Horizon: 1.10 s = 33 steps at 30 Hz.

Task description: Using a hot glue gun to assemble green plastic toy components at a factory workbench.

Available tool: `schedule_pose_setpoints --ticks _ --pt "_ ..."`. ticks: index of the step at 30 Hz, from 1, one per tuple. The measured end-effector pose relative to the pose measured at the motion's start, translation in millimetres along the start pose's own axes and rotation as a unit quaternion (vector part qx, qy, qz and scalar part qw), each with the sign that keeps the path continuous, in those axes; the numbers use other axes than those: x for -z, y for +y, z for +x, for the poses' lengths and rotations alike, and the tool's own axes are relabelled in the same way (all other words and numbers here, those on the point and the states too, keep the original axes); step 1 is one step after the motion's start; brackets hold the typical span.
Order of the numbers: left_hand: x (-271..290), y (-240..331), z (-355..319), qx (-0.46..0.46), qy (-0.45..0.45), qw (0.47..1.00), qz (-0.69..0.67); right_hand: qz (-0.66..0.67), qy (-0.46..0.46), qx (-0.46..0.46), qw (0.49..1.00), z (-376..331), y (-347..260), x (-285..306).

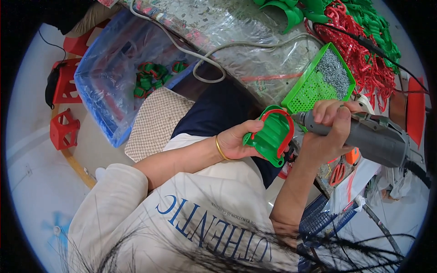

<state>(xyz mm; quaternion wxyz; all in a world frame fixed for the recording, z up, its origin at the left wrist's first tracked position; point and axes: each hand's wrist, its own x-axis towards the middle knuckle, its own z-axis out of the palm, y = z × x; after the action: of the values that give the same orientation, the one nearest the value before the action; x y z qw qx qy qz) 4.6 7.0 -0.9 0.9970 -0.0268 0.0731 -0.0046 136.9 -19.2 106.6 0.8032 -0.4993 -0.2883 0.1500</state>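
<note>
In my left hand (241,139) is a green curved plastic part (271,132) with a red rim piece (290,129) fitted along its edge. The thumb presses on its near side and the fingers go underneath. My right hand (332,125) grips a grey electric screwdriver (378,139), its fingers wrapped round the front of the body. The tool's tip points left and meets the upper right edge of the red rim, or sits very close to it; a screw there is too small to make out.
A green perforated basket (302,93) of small metal screws (334,73) stands beyond my hands. Red plastic strips (359,54) and green parts (291,11) pile up at the far right. On the left is a blue lined bin (104,82) with finished-looking red-green pieces (152,75). A grey cable (246,44) crosses the table; orange-handled scissors (337,174) lie nearby.
</note>
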Motion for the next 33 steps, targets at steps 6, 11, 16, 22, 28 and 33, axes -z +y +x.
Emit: schedule_pose_setpoints --ticks 6,11,16,22,28,33 --pt "-11 5 -5 -0.021 -0.025 0.997 0.070 0.035 -0.052 0.058 0.996 0 -4 2" --pt "-20 7 -4 -0.030 -0.027 0.999 0.009 0.015 -0.088 0.073 0.993 -1 -3 1" --pt "-12 15 -4 -0.058 0.034 0.997 0.034 0.086 -0.140 0.052 0.985 27 -22 17" --pt "-12 21 2 -0.091 -0.005 0.996 -0.024 -0.015 0.007 0.030 0.999 23 8 23" --pt "-5 20 5 -0.095 0.011 0.995 -0.020 -0.064 0.064 0.010 0.996 14 31 18" --pt "-4 19 5 -0.092 0.011 0.996 -0.002 -0.085 0.073 0.005 0.994 11 36 19"
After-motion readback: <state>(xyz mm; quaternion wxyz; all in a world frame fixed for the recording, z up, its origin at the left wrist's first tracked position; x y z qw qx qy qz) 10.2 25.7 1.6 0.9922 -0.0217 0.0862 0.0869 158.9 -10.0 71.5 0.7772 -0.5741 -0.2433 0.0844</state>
